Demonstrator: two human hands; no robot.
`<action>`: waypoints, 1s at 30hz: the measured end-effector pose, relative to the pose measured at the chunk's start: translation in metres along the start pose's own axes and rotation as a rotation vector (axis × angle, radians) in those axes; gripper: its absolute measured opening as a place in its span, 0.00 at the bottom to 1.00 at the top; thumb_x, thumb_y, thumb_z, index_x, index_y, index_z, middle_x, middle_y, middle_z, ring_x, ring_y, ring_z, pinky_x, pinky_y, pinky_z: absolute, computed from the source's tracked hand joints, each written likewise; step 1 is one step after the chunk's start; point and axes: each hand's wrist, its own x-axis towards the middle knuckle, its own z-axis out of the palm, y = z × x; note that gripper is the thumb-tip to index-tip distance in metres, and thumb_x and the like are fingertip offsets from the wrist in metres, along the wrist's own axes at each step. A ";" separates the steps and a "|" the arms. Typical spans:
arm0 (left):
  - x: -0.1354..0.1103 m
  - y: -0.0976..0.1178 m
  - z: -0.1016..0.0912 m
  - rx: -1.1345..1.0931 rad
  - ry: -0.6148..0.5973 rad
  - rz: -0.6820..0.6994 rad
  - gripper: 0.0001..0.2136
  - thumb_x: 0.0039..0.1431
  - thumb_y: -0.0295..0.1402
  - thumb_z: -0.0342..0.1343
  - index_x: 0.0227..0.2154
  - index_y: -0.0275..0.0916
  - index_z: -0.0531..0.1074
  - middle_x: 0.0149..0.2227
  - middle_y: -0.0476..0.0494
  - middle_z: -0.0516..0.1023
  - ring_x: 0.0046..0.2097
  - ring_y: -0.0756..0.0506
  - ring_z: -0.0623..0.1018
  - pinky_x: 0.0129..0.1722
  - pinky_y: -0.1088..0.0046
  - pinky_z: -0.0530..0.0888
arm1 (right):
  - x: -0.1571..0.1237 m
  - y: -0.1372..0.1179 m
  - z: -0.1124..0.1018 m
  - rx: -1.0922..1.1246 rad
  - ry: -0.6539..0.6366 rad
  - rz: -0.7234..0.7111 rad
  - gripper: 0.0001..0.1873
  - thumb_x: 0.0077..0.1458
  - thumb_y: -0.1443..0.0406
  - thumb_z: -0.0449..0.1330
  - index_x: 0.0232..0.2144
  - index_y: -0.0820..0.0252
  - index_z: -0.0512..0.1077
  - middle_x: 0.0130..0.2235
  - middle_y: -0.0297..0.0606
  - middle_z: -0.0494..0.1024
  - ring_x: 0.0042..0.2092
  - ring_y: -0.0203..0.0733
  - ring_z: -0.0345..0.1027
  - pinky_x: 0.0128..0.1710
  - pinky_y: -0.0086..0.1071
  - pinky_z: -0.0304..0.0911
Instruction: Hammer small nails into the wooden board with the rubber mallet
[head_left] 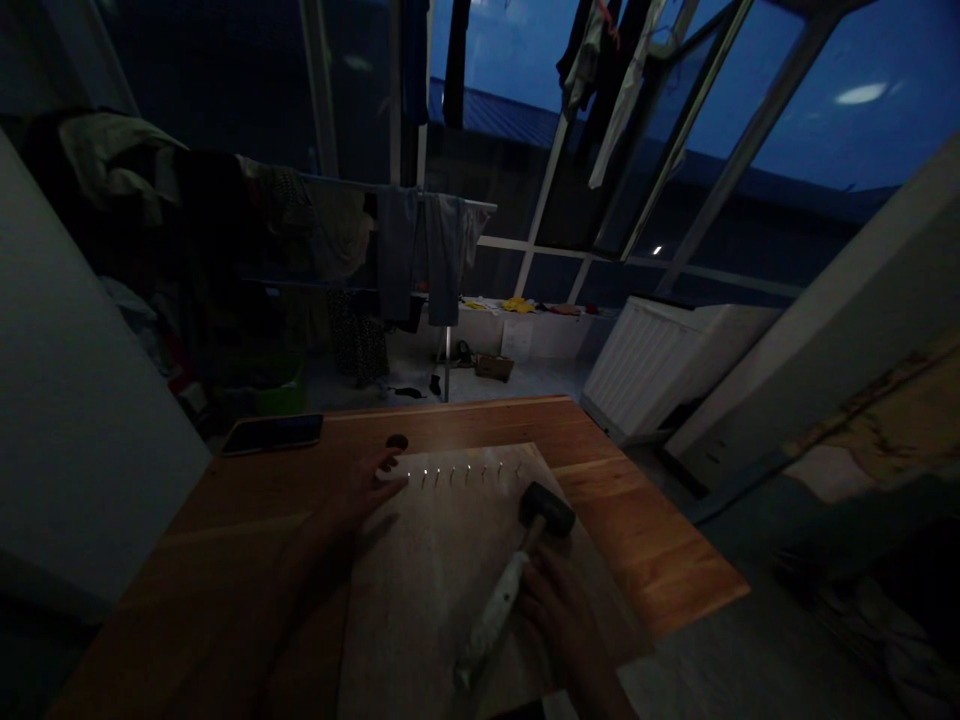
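A wooden board [420,570] lies on the table, with a row of several thin upright nails [468,472] along its far part. My left hand [371,485] is at the board's far left corner, fingers apart; one fingertip is close to the leftmost nail, and I cannot tell whether it touches. A small dark round object [397,441] lies just beyond those fingers. My right hand [555,597] is closed at the light handle of a black-headed mallet [549,510], partly hidden in the dark. The mallet slants over the right side of the board, its head near the row's right end.
The wooden table [637,540] carries a phone [274,434] at its far left. Beyond are a drying rack with hanging clothes [442,250], a green basket [281,390], a small box [494,367] and a white ribbed cabinet [645,350]. The light is dim.
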 end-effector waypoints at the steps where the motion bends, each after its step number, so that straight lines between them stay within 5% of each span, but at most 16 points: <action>1: -0.013 0.003 -0.004 0.097 0.010 0.002 0.24 0.55 0.48 0.60 0.51 0.41 0.77 0.52 0.34 0.80 0.52 0.36 0.79 0.53 0.55 0.77 | 0.000 0.003 -0.009 -0.085 0.021 -0.050 0.30 0.49 0.43 0.67 0.45 0.57 0.78 0.46 0.48 0.84 0.46 0.55 0.80 0.42 0.43 0.77; 5: -0.084 0.013 -0.001 0.475 0.010 -0.170 0.26 0.63 0.45 0.50 0.60 0.41 0.72 0.63 0.33 0.73 0.62 0.30 0.74 0.62 0.43 0.68 | 0.004 0.020 -0.046 -0.517 0.162 -0.361 0.25 0.62 0.46 0.56 0.47 0.56 0.78 0.48 0.49 0.82 0.47 0.55 0.78 0.46 0.47 0.75; 8: -0.129 0.023 0.018 0.504 -0.070 -0.283 0.29 0.64 0.45 0.47 0.65 0.37 0.68 0.69 0.32 0.67 0.66 0.30 0.71 0.64 0.47 0.69 | 0.010 0.039 -0.070 -0.762 0.167 -0.593 0.24 0.67 0.49 0.51 0.51 0.56 0.76 0.51 0.50 0.80 0.52 0.55 0.74 0.54 0.52 0.71; 11: -0.149 0.034 0.038 0.523 -0.074 -0.246 0.28 0.66 0.44 0.45 0.65 0.38 0.68 0.71 0.34 0.63 0.68 0.31 0.69 0.66 0.47 0.67 | 0.016 0.059 -0.089 -0.996 0.195 -0.734 0.25 0.70 0.51 0.46 0.53 0.57 0.76 0.55 0.54 0.78 0.56 0.60 0.71 0.57 0.58 0.67; 16: -0.137 0.053 0.064 0.515 -0.070 -0.173 0.25 0.67 0.43 0.47 0.63 0.41 0.70 0.71 0.37 0.63 0.67 0.34 0.70 0.64 0.51 0.70 | 0.029 0.068 -0.116 -1.203 0.290 -0.659 0.27 0.70 0.52 0.42 0.54 0.56 0.74 0.62 0.55 0.73 0.62 0.61 0.67 0.57 0.58 0.66; 25: -0.079 0.112 0.136 0.392 -0.350 0.132 0.24 0.68 0.39 0.52 0.63 0.36 0.68 0.75 0.32 0.53 0.72 0.33 0.62 0.69 0.52 0.64 | 0.078 0.023 -0.207 -1.300 0.479 -0.125 0.39 0.65 0.45 0.37 0.63 0.60 0.67 0.62 0.57 0.69 0.61 0.67 0.66 0.56 0.60 0.64; 30: -0.082 0.125 0.161 0.371 -0.440 0.272 0.24 0.70 0.44 0.50 0.65 0.43 0.67 0.71 0.37 0.64 0.74 0.30 0.56 0.72 0.37 0.50 | 0.102 0.034 -0.253 -1.243 0.477 -0.186 0.39 0.63 0.43 0.39 0.59 0.60 0.72 0.57 0.58 0.74 0.58 0.67 0.69 0.52 0.59 0.68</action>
